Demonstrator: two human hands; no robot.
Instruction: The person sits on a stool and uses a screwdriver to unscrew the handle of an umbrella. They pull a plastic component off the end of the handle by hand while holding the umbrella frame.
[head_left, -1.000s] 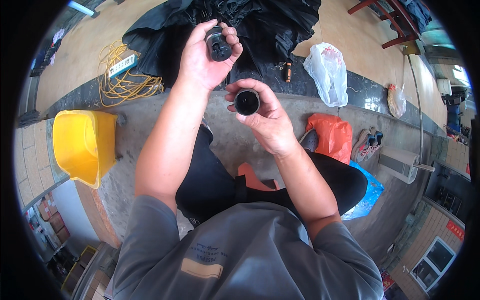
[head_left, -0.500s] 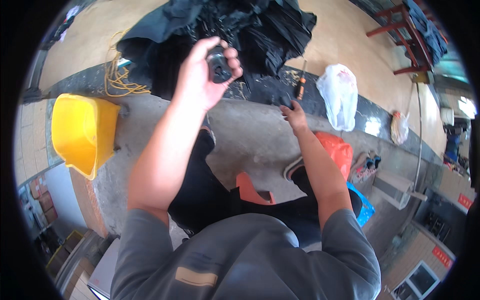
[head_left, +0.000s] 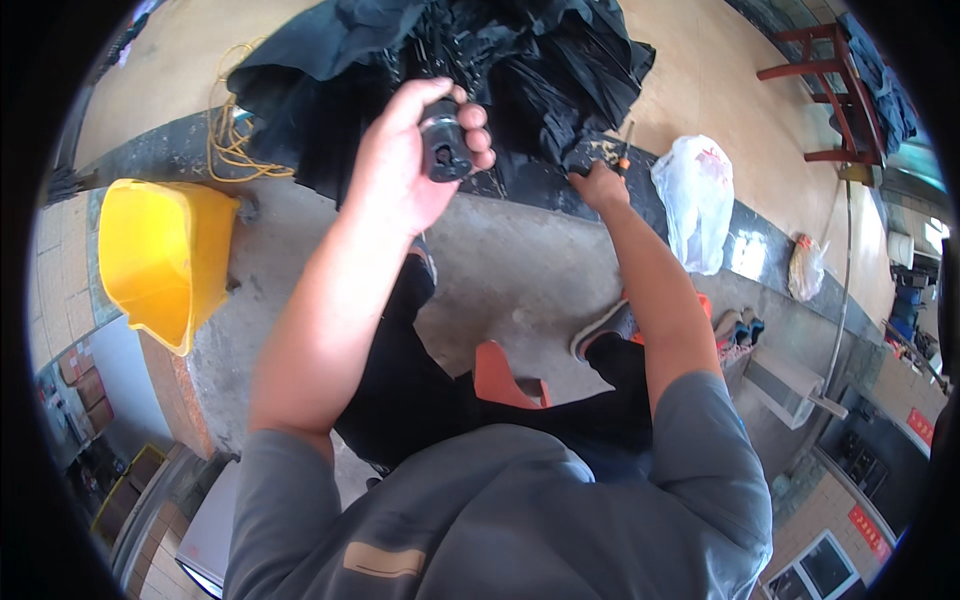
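My left hand (head_left: 405, 165) is wrapped round the black umbrella handle (head_left: 446, 150), whose hollow-looking end faces me. Beyond it spreads the black umbrella canopy (head_left: 570, 70), loosely folded, with metal ribs showing near the handle. My right hand (head_left: 602, 187) is low over the dark ledge strip, right of the handle, fingers bent. At its fingertips is a small black piece (head_left: 579, 160), hard to tell apart from the dark surface. Just past those fingers lies a screwdriver (head_left: 624, 161) with an orange and black handle, partly covered by the hand.
A yellow bucket (head_left: 165, 260) stands at left, below a coiled yellow cord (head_left: 235, 150). White plastic bag (head_left: 695, 205) and a smaller bag (head_left: 806, 268) sit at right. A reddish stool (head_left: 500, 378) shows between my legs. Shoes (head_left: 740, 328) and a wooden chair (head_left: 840, 95) are farther right.
My right hand has moved forward with the small black piece, from above the floor's edge to the ledge beside the screwdriver. My left hand still grips the umbrella handle, slightly lower in view.
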